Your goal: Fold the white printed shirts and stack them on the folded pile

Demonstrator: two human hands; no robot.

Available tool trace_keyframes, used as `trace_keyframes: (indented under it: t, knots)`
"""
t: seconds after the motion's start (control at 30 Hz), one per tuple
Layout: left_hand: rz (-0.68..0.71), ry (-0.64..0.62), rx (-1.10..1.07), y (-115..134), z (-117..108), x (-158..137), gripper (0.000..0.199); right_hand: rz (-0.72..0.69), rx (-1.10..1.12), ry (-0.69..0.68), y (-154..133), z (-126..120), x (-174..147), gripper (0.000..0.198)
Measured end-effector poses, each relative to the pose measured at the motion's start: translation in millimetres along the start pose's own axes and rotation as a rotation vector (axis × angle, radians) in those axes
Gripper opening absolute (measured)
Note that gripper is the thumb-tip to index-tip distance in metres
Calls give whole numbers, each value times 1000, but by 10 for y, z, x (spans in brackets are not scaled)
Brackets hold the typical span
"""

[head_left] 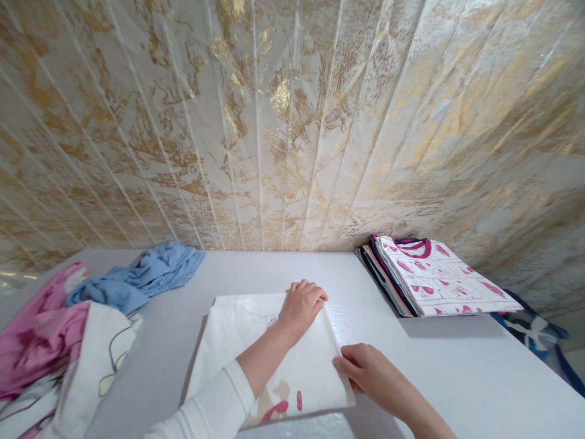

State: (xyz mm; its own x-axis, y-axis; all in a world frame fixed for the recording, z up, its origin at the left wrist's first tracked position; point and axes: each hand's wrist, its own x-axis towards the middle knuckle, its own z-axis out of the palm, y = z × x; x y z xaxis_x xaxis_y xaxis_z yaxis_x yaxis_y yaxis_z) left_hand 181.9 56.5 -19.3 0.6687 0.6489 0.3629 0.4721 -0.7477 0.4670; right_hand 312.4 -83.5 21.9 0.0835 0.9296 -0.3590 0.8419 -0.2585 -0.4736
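Note:
A white T-shirt (311, 360), folded into a neat rectangle, lies flat in front of me with a red and beige print at its near end. Across it reaches my left hand (300, 306), its fingers curled over the far right corner. My right hand (359, 367) pinches the right edge, nearer to me, thumb on top and fingertips hidden below. A small label at the neckline is partly covered by my left wrist.
On the white table (274, 268), a stack of folded shirts (450, 277) stands at the back right, beside dark blue cloth (534, 329). Crumpled blue (141, 274), pink (46, 335) and white garments (103, 353) lie at left. A gold-patterned wall covering (292, 122) rises behind.

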Motion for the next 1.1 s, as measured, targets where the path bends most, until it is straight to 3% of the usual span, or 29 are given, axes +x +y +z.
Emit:
trace_keyframes:
  t: [0.1,0.2,0.3,0.43,0.53,0.63,0.73,0.87,1.1]
  knots:
    - [5,5,18,10,16,-7,12,-32,-169,212,-6,6,-31,34]
    - [9,22,46,71,-9,2,13,-286,-184,543,-72,152,-4,31]
    - [1,59,81,144,-177,10,23,-472,-241,703,-130,439,93,46]
    - [-48,152,156,111,-603,-229,38,-502,-378,715,-94,727,210,56]
    - [-61,169,246,-27,-823,-735,44,-458,-415,721,-70,758,242,59]
    - [-70,184,400,-181,-817,-1314,45,-440,-421,728,-143,751,278,63]
    - [-80,188,551,-288,-693,-1656,53,-430,-421,720,-267,794,344,65]
    - [-69,134,586,-328,-599,-1696,60,-410,-434,685,-321,891,422,65]
    - [-116,42,606,-292,-638,-1631,56,-406,-470,668,-256,948,425,68]
